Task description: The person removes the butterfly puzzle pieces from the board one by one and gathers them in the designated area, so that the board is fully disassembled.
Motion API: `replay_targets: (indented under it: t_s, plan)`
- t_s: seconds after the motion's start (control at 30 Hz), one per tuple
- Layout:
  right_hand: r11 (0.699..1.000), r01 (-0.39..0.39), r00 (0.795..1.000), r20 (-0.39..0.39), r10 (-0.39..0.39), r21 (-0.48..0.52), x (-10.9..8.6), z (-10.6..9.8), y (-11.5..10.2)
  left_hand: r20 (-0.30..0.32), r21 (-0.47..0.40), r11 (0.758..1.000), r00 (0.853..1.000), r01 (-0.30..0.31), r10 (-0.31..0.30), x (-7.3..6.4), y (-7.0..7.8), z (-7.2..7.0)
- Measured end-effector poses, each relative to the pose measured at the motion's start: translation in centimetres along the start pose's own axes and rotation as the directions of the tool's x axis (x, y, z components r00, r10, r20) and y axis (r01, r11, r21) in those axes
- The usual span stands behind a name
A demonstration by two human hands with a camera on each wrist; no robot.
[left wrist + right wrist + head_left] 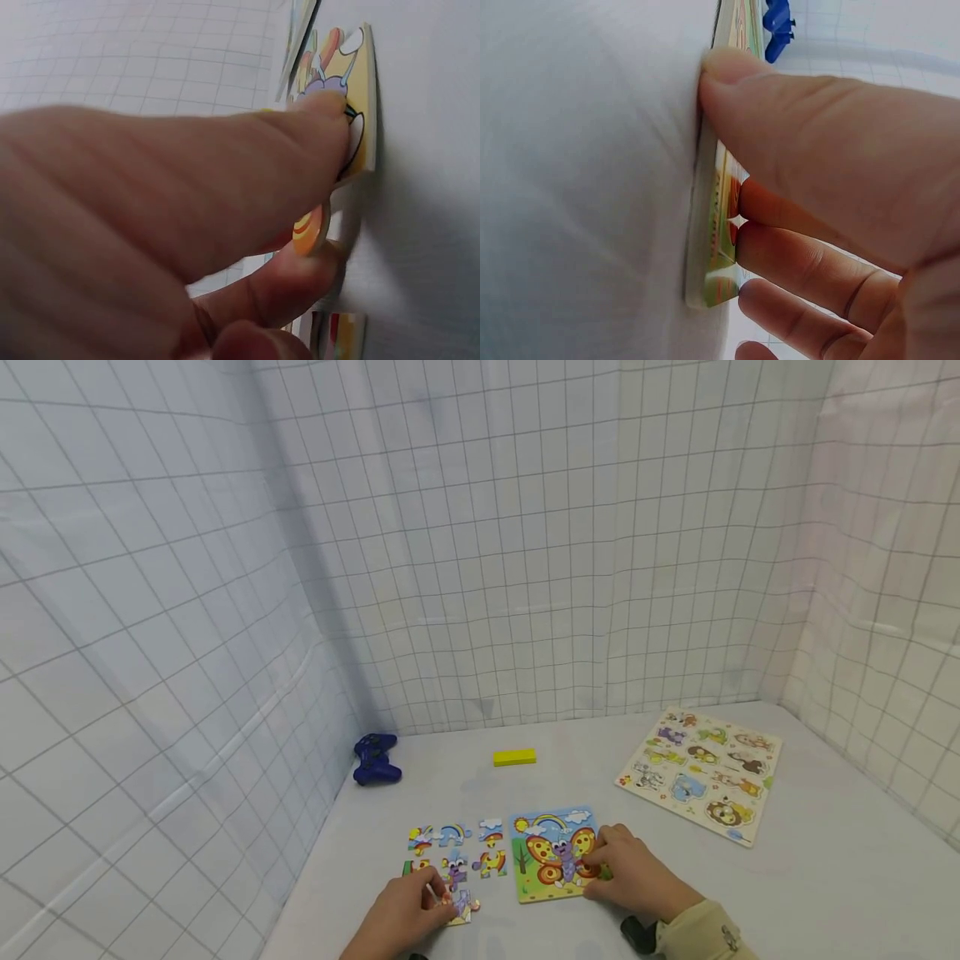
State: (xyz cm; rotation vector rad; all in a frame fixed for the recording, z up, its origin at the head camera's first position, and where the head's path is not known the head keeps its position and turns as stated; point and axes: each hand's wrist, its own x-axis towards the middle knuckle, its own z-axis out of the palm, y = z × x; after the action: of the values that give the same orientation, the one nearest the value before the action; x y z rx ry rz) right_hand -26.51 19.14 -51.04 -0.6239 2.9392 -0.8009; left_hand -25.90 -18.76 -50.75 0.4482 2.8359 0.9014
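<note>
My left hand (408, 910) pinches a jigsaw piece (463, 907) with purple and yellow print at the table's near side. In the left wrist view, the thumb lies across the face of this piece (361, 150), and a finger touches its orange knob. Whether it is lifted off the table I cannot tell. On the right, a square butterfly puzzle board (528, 881) lies flat, gripped at its near right corner by my right hand (637, 872). The right wrist view has the thumb on the edge of the board (697, 277) and fingertips against its printed face.
More jigsaw pieces (491, 864) lie in loose rows left of the board. Behind them are a yellow block (514, 757) and a blue game controller (375, 758). A wooden animal puzzle (693, 777) lies at the right. Grid-patterned white cloth (487, 568) surrounds the table.
</note>
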Motion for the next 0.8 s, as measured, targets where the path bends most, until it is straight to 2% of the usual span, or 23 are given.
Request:
replay_targets:
  t_s: [0.33, 0.4, 0.5, 0.57, 0.67, 0.73, 0.8]
  plan:
    - [0.999, 0.027, 1.0, 0.004, -0.027, -0.019, 0.0, -0.2, -0.2, 0.0, 0.027, 0.998, 0.999, 0.05, -0.05, -0.2, 0.3, 0.1]
    - [0.999, 0.031, 1.0, 0.0, -0.031, -0.024, 0.0, -0.2, -0.2, -0.012, 0.053, 0.997, 0.998, 0.06, -0.06, -0.2, 0.5, 0.1]
    - [0.999, 0.038, 0.999, -0.006, -0.038, -0.029, 0.1, -0.1, -0.1, -0.066, 0.151, 0.986, 0.996, 0.069, -0.06, -0.1, 1.4, 0.3]
    - [0.999, 0.046, 0.999, -0.007, -0.046, -0.028, 0.1, 0.0, 0.0, -0.126, 0.221, 0.972, 0.991, 0.075, -0.048, -0.1, 2.5, 0.4]
    - [0.998, 0.056, 0.998, -0.007, -0.056, -0.026, 0.2, 0.1, 0.1, -0.212, 0.276, 0.96, 0.977, 0.039, 0.021, 0.0, 4.9, 1.0]
    - [0.998, 0.057, 0.998, -0.007, -0.057, -0.03, 0.2, 0.1, 0.2, -0.227, 0.255, 0.967, 0.97, -0.027, 0.087, 0.4, 7.0, 1.7]
    - [0.998, 0.054, 0.998, -0.012, -0.055, -0.038, 0.2, 0.1, 0.2, -0.2, 0.221, 0.967, 0.965, -0.124, 0.17, 1.1, 9.1, 2.8]
